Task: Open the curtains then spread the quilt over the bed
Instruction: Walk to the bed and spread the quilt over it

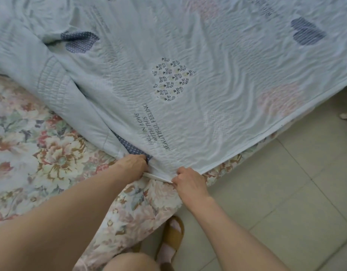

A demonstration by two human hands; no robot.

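The pale blue quilt (188,65) lies across the bed (32,153), its near corner at the mattress corner, with a bunched fold toward the left exposing the floral sheet. The left hand (132,167) is closed on the quilt's hem, and the right hand (190,181) pinches the same white-edged hem just beside it. A sandalled foot (171,239) stands on the tiled floor (286,192).

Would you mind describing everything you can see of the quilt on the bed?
The quilt is pale blue, puckered fabric printed with navy and faded pink hearts and dark lettering. It lies mostly flat over the floral bed sheet, bunched in folds at the left, where sheet remains uncovered. Its piped edge runs along the bedside. The left hand and right hand both pinch its near corner.
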